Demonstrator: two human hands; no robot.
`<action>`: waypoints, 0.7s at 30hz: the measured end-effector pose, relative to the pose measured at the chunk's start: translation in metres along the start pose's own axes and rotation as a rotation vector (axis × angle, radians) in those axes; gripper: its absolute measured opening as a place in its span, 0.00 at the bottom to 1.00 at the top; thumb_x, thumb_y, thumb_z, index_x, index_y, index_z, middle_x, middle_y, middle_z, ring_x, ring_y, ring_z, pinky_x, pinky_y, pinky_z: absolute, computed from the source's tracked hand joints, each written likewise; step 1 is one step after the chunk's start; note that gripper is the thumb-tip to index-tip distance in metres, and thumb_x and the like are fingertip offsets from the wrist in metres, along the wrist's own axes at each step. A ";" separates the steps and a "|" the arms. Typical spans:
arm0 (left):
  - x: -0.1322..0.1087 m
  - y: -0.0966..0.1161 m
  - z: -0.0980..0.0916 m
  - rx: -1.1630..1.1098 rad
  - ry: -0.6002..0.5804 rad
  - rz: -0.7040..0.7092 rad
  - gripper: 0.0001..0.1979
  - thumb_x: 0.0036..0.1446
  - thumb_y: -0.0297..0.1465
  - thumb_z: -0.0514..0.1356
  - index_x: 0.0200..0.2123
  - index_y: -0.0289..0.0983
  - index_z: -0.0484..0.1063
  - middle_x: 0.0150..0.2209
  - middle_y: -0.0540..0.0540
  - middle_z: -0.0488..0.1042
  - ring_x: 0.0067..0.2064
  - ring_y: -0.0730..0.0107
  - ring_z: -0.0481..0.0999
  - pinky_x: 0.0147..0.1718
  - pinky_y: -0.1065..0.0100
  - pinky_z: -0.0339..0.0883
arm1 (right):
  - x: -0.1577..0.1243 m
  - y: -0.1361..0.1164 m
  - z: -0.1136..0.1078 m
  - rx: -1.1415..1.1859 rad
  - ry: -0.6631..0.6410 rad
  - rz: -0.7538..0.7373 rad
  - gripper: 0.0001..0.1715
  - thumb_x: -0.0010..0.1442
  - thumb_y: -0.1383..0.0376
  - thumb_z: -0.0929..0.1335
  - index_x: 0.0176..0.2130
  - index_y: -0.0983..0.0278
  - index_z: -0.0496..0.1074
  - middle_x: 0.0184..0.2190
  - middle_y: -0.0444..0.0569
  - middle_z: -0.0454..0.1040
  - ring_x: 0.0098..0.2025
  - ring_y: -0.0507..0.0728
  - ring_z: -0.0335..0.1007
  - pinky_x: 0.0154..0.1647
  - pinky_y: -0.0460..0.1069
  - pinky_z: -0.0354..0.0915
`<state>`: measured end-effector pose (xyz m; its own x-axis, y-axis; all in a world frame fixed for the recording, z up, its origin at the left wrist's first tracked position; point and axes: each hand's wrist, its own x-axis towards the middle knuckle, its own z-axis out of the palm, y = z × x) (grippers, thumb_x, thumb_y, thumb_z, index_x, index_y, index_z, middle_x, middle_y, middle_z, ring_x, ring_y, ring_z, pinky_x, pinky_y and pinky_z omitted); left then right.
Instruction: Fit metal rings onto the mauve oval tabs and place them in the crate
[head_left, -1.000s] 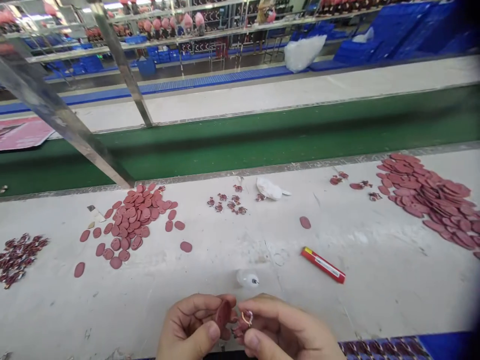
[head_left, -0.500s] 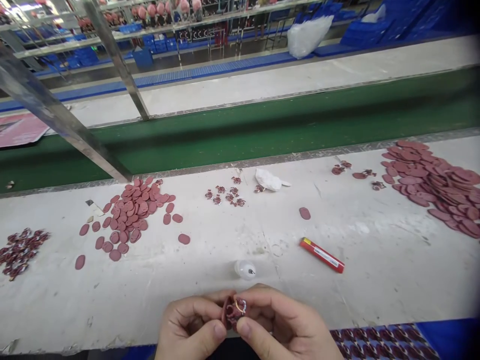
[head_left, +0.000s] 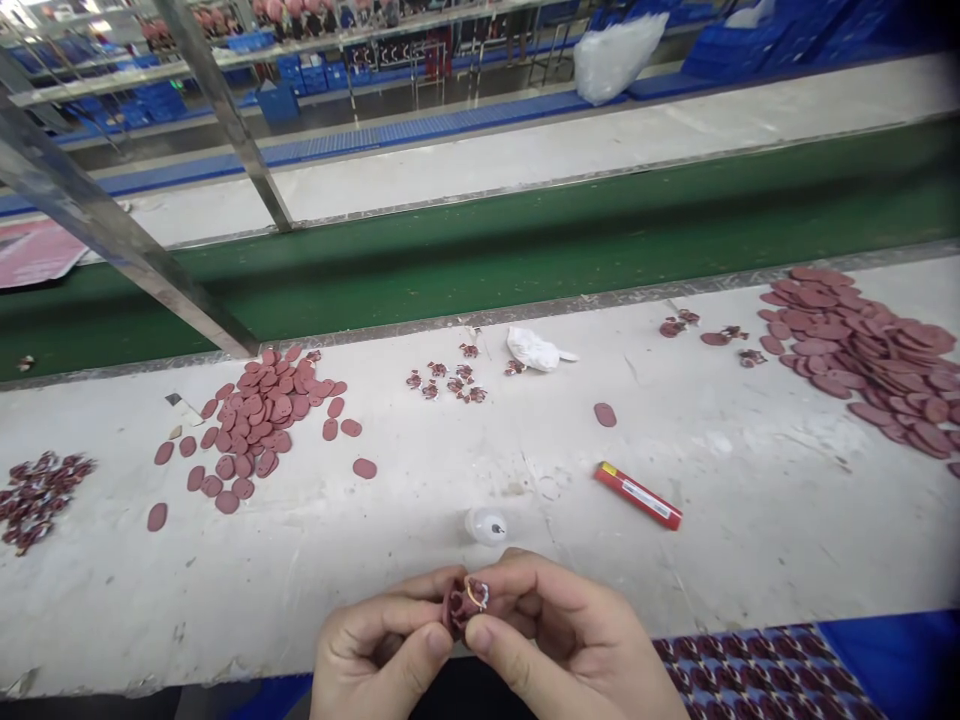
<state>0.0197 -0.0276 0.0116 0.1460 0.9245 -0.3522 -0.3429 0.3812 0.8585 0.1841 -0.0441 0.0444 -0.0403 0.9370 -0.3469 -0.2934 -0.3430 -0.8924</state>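
My left hand [head_left: 382, 645] is closed, pinching a dark red oval disc [head_left: 447, 606] between thumb and fingers, its flat side turned sideways. A small dark red moulded piece [head_left: 474, 597] with a gold and white curved band is pinched in my right hand [head_left: 566, 635]. The two parts meet or nearly meet between my fingertips; the fingers hide where they join. Just beyond my hands stands a small translucent white bottle [head_left: 486, 526] with a thin dark tip.
Oval discs are piled at left [head_left: 259, 420] and right [head_left: 877, 350]. Small moulded pieces lie far left [head_left: 45, 495] and mid-table. A red box cutter [head_left: 637, 495] and crumpled white tissue [head_left: 534, 349] lie on the table. Below right, a blue tray [head_left: 885, 660] is beside rows of dark red pieces.
The view has shifted slightly, so the table items appear higher. Both hands keep hold of the same two parts, which have turned a little between the fingertips.
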 end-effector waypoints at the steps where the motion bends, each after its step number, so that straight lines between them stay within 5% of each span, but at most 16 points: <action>1: -0.001 0.000 0.001 0.005 -0.001 0.008 0.09 0.48 0.43 0.77 0.28 0.46 0.87 0.39 0.43 0.89 0.47 0.55 0.88 0.50 0.65 0.81 | 0.000 0.000 0.000 0.001 0.001 0.009 0.04 0.64 0.59 0.76 0.39 0.56 0.82 0.35 0.44 0.83 0.39 0.52 0.80 0.43 0.45 0.75; 13: -0.011 0.005 0.004 0.038 0.005 0.022 0.07 0.50 0.40 0.76 0.30 0.46 0.87 0.43 0.43 0.88 0.50 0.56 0.87 0.53 0.64 0.80 | -0.006 0.010 0.001 0.042 0.042 -0.056 0.03 0.62 0.60 0.78 0.38 0.54 0.82 0.34 0.43 0.83 0.36 0.50 0.78 0.40 0.42 0.73; 21: -0.012 0.007 0.005 0.013 -0.010 0.033 0.06 0.51 0.40 0.76 0.31 0.47 0.87 0.42 0.44 0.88 0.48 0.57 0.87 0.52 0.65 0.80 | -0.006 0.005 0.000 -0.133 0.047 -0.164 0.03 0.65 0.64 0.75 0.41 0.54 0.82 0.35 0.43 0.82 0.35 0.52 0.79 0.38 0.44 0.75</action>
<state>0.0199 -0.0360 0.0232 0.1443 0.9363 -0.3203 -0.3356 0.3508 0.8742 0.1830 -0.0517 0.0418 0.0429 0.9781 -0.2039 -0.1633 -0.1944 -0.9672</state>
